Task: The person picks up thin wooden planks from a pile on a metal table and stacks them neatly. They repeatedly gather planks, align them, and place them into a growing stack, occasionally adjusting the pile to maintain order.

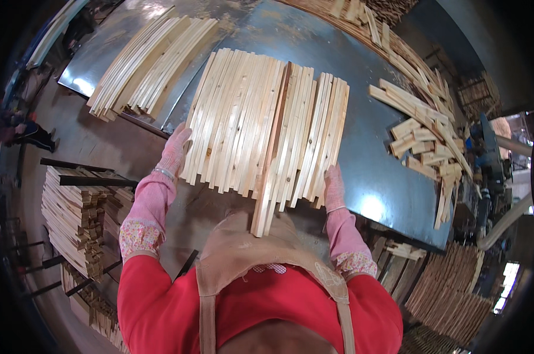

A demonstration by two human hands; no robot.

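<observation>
A wide row of pale wooden strips (237,118) lies side by side on the metal table, its near ends jutting unevenly past the edge. One darker reddish-brown strip (277,127) stands out right of the middle, and a couple of strips beside it stick out farther toward my apron. My left hand (175,150), in a pink glove, presses against the left side of the row. At the opposite side, my right hand (334,187), gloved too, grips the rightmost strips near their near end. Fingertips of both hands are partly hidden by the wood.
More strips (152,59) lie in bundles at the table's far left. Short offcuts (423,144) and long loose pieces are heaped at the right of the blue-grey table (367,171). Stacked wood (72,224) stands on a metal rack at left; another stack (444,289) is at lower right.
</observation>
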